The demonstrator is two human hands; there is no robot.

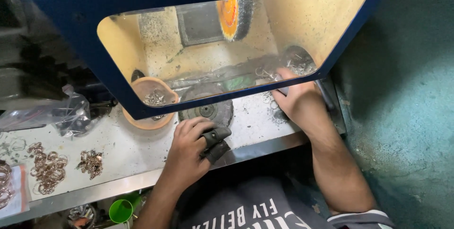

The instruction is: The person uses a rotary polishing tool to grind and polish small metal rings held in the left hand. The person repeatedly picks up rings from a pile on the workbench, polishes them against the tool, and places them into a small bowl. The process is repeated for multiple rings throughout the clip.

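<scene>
Nearest the camera, low centre, the left hand [189,146] rests curled on the metal bench [127,151], its fingers in dark guards [215,143], holding nothing I can make out. At centre right the right hand [295,99] reaches under the blue hood [118,92], fingers spread over small metal rings [267,74]; whether it grips one I cannot tell. Judging by this, a ring is being picked for the buffing wheel [234,17], upper centre. Room is tight: hood edge above, spare wheel [206,109] and clay bowl [152,102] between the hands.
</scene>
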